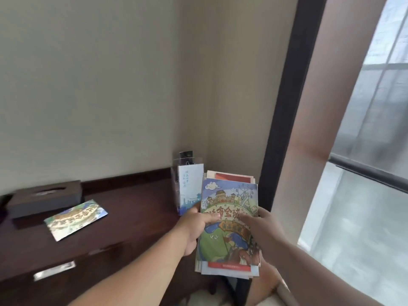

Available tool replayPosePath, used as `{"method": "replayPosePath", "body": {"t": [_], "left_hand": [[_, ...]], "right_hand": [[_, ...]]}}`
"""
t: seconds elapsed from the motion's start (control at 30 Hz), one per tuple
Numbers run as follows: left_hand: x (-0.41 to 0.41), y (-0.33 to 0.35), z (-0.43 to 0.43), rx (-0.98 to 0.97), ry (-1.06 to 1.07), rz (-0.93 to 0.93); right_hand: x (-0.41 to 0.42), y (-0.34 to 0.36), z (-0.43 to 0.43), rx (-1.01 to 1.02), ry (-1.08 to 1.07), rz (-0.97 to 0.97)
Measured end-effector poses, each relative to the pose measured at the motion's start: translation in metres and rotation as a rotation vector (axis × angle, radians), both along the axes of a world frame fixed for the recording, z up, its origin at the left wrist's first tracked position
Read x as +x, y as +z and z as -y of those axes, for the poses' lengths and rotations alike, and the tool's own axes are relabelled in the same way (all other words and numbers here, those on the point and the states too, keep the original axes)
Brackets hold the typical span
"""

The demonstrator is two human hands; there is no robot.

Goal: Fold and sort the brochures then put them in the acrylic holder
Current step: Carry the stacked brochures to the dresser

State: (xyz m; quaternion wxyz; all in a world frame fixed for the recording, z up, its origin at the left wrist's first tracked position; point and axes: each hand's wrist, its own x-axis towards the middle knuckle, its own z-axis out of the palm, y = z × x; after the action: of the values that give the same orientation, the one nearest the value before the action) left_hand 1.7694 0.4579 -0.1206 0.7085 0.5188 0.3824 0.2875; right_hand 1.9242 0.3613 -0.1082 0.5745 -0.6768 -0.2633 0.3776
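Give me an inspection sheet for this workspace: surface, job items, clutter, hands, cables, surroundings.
Surface: dark wooden table, set into a room corner.
Job's things: stack of brochures held in front of the table's right end. The acrylic holder stands at the back right corner, with a white-and-blue brochure upright in it. One illustrated brochure lies flat on the table.
Clutter: tissue box at the back left, against the wall.
Hands: left hand grips the stack's left edge, thumb on the cover; right hand grips its right edge.
Cables: nothing seen.
Surroundings: plain wall behind; window to the right.
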Motion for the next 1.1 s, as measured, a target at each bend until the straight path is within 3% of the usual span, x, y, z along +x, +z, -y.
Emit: {"method": "replayPosePath", "body": {"t": [0.27, 0.43, 0.7, 1.1], "left_hand": [[-0.1, -0.004, -0.07, -0.028, 0.182, 0.032], [-0.14, -0.014, -0.106, -0.054, 0.333, 0.021], [-0.159, -0.023, -0.157, -0.061, 0.528, -0.049], [-0.174, -0.074, -0.261, -0.066, 0.643, -0.158]], "right_hand": [[-0.08, 0.002, -0.101, -0.021, 0.212, 0.035], [-0.11, -0.004, -0.161, -0.052, 0.341, 0.153], [-0.123, -0.02, -0.251, -0.069, 0.549, 0.345], [-0.145, -0.066, -0.366, -0.197, 0.616, 0.308]]}}
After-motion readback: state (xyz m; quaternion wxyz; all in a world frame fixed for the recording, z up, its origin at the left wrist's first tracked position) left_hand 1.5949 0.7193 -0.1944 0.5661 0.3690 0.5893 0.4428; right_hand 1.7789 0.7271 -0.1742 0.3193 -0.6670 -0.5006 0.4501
